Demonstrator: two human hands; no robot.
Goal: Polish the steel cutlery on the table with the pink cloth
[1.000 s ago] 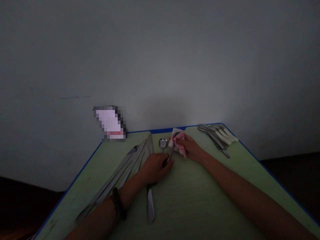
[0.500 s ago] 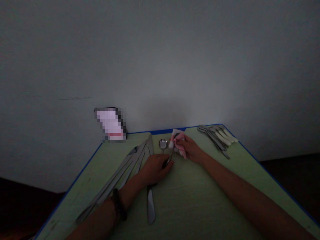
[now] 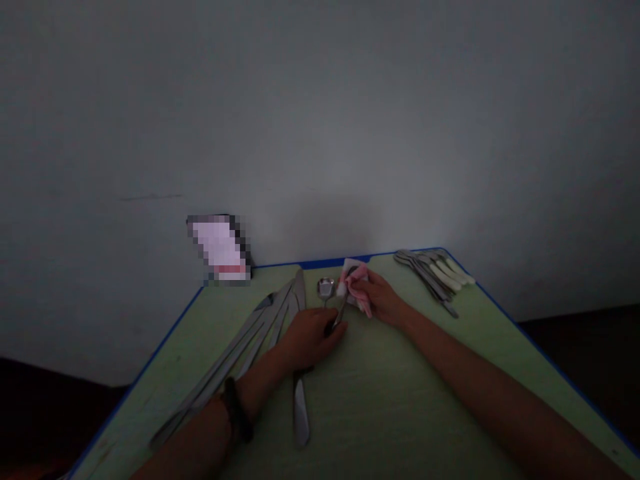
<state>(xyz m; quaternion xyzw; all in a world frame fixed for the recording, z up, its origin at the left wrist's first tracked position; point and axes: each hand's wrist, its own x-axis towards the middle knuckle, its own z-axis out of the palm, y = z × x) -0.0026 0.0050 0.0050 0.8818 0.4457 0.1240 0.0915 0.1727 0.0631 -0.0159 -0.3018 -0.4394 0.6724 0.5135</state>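
My left hand [image 3: 313, 335] is closed on the handle of a metal spoon [image 3: 341, 311], low over the table. At the spoon's upper end, my right hand [image 3: 383, 297] pinches a pink and white cloth [image 3: 359, 303] that is folded around the bowl, most of which it hides. Just left of the cloth lies another spoon [image 3: 326, 287], bowl toward the wall, its handle running under my left hand. Several table knives [image 3: 250, 325] fan out beneath and beside my left forearm. One knife's handle [image 3: 301, 413] sticks out toward me below the left wrist.
A pile of metal spoons [image 3: 425, 277] and several pieces with cream handles [image 3: 453, 275] lie at the table's far right corner. A blurred-out phone-like device [image 3: 223, 247] leans on the wall at the far left. The green table [image 3: 380, 413] has a blue edge and meets the wall.
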